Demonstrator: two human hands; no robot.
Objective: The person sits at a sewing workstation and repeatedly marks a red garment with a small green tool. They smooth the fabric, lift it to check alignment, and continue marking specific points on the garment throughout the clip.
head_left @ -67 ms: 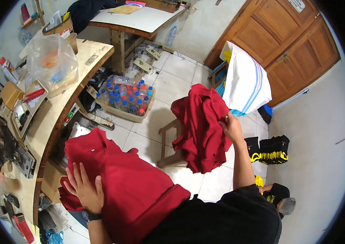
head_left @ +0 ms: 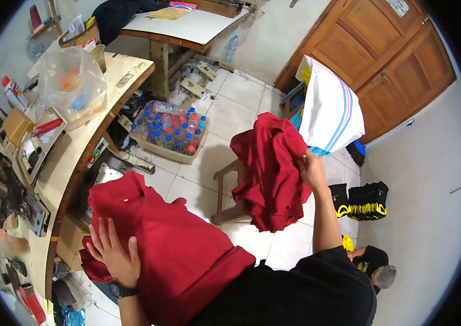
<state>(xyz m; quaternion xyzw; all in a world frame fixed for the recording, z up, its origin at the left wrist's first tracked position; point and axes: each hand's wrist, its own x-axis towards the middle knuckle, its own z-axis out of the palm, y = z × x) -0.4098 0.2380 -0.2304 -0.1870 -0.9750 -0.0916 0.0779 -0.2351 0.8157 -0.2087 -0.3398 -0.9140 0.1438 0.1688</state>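
Note:
A red garment point(head_left: 184, 258) lies spread across my lap, its far end reaching toward the workbench on the left. My left hand point(head_left: 116, 254) rests flat on that cloth with the fingers spread. Over to the right, a crumpled heap of red cloth point(head_left: 268, 174) sits on a brown stool point(head_left: 229, 214), covering most of its seat. My right hand point(head_left: 313, 171) pinches the heap's right edge between thumb and fingers. Part of those fingertips is hidden by folds.
A curved workbench point(head_left: 81, 144) with a sewing machine point(head_left: 24, 198) runs along the left. Beyond my lap stands a bin of capped bottles point(head_left: 171, 152). A white sack point(head_left: 331, 108) is near the wooden door point(head_left: 371, 60). Black-and-yellow items point(head_left: 367, 201) and another person point(head_left: 374, 266) are at right.

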